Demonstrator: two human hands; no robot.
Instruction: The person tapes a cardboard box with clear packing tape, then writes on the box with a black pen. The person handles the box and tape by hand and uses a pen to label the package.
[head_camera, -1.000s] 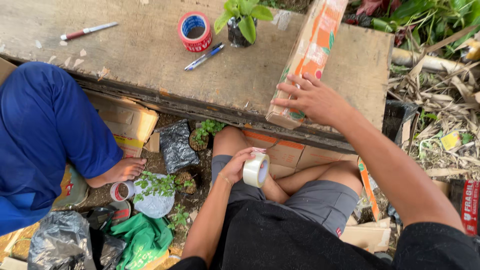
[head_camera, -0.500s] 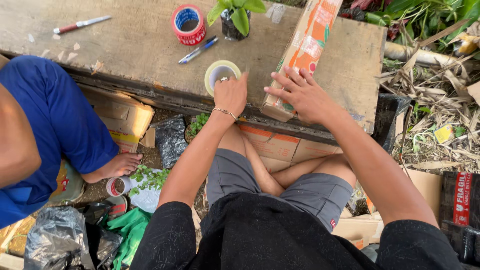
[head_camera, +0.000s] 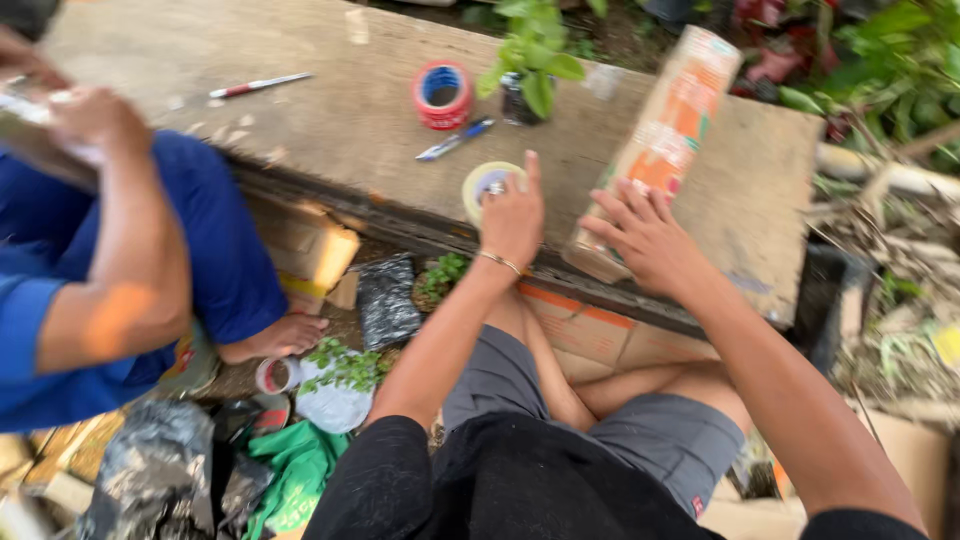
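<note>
My left hand (head_camera: 513, 215) holds a roll of clear packing tape (head_camera: 482, 186) on the wooden board (head_camera: 340, 130), fingers closed over its right side. My right hand (head_camera: 645, 235) rests with spread fingers on the lower end of a long orange and tan cardboard box (head_camera: 660, 140), which lies tilted on the board. I sit cross-legged in grey shorts (head_camera: 600, 420) at the board's near edge.
A red tape roll (head_camera: 442, 94), a blue pen (head_camera: 455, 140), a small potted plant (head_camera: 528, 62) and a red-and-white pen (head_camera: 260, 86) lie on the board. Another person in blue (head_camera: 120, 270) sits at left. Black bags, seedlings and cardboard lie below.
My left hand lifted the clear tape roll from my lap up onto the board beside the box. The other person raised an arm at left. My right hand stayed on the box.
</note>
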